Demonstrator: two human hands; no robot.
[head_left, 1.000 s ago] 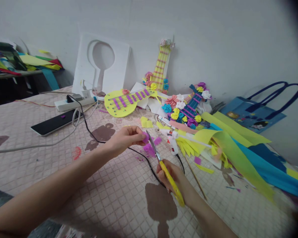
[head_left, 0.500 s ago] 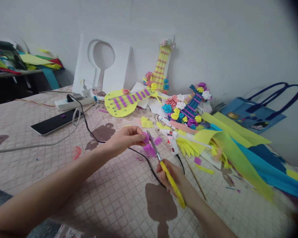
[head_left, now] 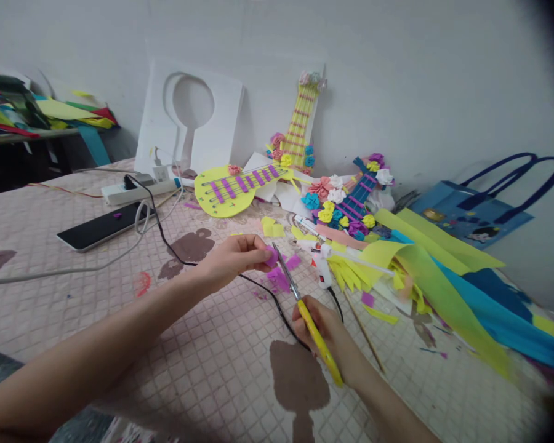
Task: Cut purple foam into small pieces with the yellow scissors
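My left hand pinches a small purple paper piece between thumb and fingertips. In my right hand are scissors with yellow handles, their blades pointing up and left beside the purple piece. More purple scraps lie on the table just beyond and below the blades. A white glue gun rests to the right of the scissors. Behind my hands lies a yellow paper guitar with purple strips across it.
A black tablet-like object and a power strip with cables lie left. Flowered instruments, yellow and blue paper and a blue bag are on the right. A white cut-out board leans on the wall.
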